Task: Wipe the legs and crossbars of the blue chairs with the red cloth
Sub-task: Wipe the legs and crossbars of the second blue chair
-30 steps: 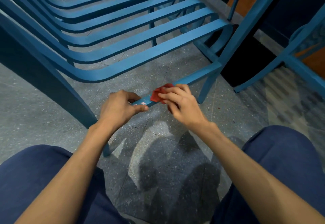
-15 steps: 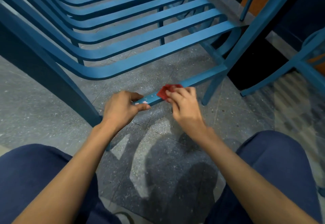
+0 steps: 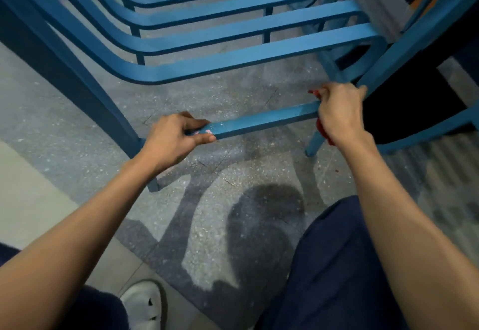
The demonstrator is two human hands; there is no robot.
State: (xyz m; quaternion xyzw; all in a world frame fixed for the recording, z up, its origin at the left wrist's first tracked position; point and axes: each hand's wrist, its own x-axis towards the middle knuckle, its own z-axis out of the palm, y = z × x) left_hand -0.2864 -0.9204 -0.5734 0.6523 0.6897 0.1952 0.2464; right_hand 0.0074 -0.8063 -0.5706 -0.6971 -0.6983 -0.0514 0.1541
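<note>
Wiping the low crossbar (image 3: 264, 121) of the nearest blue chair (image 3: 233, 60). Steadying it with the left hand (image 3: 171, 143), with fingers and thumb curled round the bar's left end, right beside some pale flecks (image 3: 207, 131) on the paint. Clamping the red cloth (image 3: 323, 130) under the right hand (image 3: 339, 109), with fingers wrapped over the bar's right end at its joint with the front leg (image 3: 314, 144). Hides most of the cloth beneath the palm, shows only red edges above and below.

Keep the cloth folded round every face of the bar, press firmly, work into the joint corner, then probably go down the leg to the floor (image 3: 233, 174). Go back for the flecks too.

Mind the seat slats close above the knuckles, the second chair's rail (image 3: 427, 136) just beside the right wrist, and the knee (image 3: 337, 265) and white shoe (image 3: 145, 303) crowding the floor's near edge.
</note>
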